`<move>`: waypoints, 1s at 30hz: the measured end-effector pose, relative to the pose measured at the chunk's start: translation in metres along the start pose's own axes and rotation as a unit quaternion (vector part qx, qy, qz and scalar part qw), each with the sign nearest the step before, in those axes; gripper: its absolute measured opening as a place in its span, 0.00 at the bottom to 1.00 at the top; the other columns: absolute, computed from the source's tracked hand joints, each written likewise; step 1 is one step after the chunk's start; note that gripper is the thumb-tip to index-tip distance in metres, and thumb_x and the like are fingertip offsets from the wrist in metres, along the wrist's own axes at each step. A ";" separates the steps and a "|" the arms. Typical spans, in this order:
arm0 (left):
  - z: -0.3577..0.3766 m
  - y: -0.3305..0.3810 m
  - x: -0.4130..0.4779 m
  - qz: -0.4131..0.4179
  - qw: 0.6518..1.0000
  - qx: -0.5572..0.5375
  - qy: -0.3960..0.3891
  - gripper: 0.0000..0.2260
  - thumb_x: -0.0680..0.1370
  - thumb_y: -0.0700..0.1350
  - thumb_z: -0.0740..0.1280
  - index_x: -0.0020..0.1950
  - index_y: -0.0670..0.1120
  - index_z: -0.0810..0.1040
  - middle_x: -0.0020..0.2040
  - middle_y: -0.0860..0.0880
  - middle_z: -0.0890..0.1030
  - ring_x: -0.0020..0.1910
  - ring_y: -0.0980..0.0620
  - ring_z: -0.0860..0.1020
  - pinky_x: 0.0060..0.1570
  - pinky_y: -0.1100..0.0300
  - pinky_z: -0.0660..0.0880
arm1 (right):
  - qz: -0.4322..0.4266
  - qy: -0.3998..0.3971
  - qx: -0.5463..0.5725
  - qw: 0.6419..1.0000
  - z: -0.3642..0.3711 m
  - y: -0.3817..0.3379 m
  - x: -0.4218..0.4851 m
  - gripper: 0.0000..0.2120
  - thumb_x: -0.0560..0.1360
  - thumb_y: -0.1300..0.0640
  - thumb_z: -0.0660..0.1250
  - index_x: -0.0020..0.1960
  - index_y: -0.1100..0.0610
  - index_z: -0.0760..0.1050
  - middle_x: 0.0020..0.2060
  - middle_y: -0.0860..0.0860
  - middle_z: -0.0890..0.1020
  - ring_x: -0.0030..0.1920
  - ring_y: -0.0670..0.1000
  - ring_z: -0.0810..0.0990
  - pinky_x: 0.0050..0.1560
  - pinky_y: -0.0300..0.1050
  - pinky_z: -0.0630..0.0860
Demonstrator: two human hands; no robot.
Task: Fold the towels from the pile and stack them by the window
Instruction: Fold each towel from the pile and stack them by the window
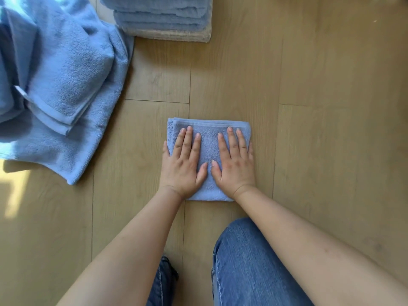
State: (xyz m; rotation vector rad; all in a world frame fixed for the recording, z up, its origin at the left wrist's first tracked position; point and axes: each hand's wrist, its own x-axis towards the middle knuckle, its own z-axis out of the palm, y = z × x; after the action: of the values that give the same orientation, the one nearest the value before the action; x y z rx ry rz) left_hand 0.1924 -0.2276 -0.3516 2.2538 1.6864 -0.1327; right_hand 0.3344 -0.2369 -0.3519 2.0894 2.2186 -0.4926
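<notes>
A small blue towel (209, 149), folded into a square, lies flat on the wooden floor in the middle of the view. My left hand (184, 162) presses on its left half with straight fingers. My right hand (234, 162) lies flat on its right half, thumbs nearly touching. A loose pile of unfolded blue towels (55, 85) spreads over the floor at the upper left. A stack of folded blue towels (163, 16) with a pale one at the bottom sits at the top centre.
My knees in blue jeans (247, 261) are at the bottom edge, just behind the folded towel. Bare wooden floor (331, 107) stretches to the right. Sunlight falls on the floor at the far left.
</notes>
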 end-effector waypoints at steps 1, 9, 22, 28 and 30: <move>-0.001 0.000 -0.001 -0.003 1.000 -0.009 -0.011 0.29 0.73 0.56 0.53 0.69 0.39 0.66 0.68 0.38 0.71 0.69 0.44 0.64 0.55 0.35 0.70 | 0.001 -0.018 0.011 1.000 -0.005 -0.001 0.000 0.32 0.70 0.44 0.51 0.71 0.58 0.63 0.69 0.60 0.68 0.71 0.59 0.59 0.65 0.64 0.63; -0.029 0.018 -0.032 -0.315 0.915 -0.250 -0.031 0.34 0.77 0.54 0.61 0.76 0.43 0.49 0.75 0.42 0.56 0.72 0.42 0.58 0.67 0.50 0.60 | 0.174 -0.070 0.184 0.965 -0.031 -0.004 -0.031 0.34 0.76 0.49 0.60 0.76 0.48 0.46 0.75 0.56 0.48 0.73 0.57 0.54 0.70 0.49 0.56; -0.080 0.008 -0.082 -0.396 0.655 -0.630 -0.132 0.19 0.68 0.44 0.68 0.57 0.46 0.68 0.49 0.49 0.76 0.43 0.50 0.75 0.41 0.55 0.74 | 0.222 -0.119 0.419 0.873 -0.079 -0.020 -0.068 0.29 0.78 0.60 0.58 0.74 0.46 0.52 0.65 0.55 0.63 0.52 0.52 0.70 0.52 0.39 0.65; -0.088 0.009 -0.102 -0.444 0.559 -0.686 -0.139 0.10 0.74 0.39 0.64 0.54 0.42 0.69 0.47 0.44 0.75 0.37 0.49 0.75 0.31 0.59 0.72 | 0.211 -0.130 0.442 0.862 -0.096 -0.026 -0.083 0.27 0.78 0.61 0.58 0.74 0.48 0.54 0.67 0.53 0.62 0.52 0.46 0.65 0.55 0.36 0.62; -0.096 0.009 -0.106 -0.449 0.524 -0.709 -0.144 0.09 0.74 0.39 0.65 0.53 0.40 0.71 0.42 0.44 0.75 0.34 0.50 0.73 0.29 0.60 0.70 | 0.203 -0.133 0.435 0.867 -0.101 -0.027 -0.086 0.27 0.78 0.61 0.58 0.74 0.48 0.54 0.67 0.53 0.63 0.52 0.46 0.65 0.55 0.36 0.63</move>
State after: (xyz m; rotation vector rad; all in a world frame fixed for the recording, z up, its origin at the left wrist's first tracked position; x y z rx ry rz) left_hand 0.1579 -0.2975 -0.2315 0.0615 1.4966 0.4634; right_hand 0.3326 -0.2941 -0.2293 2.5047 1.4287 -1.8525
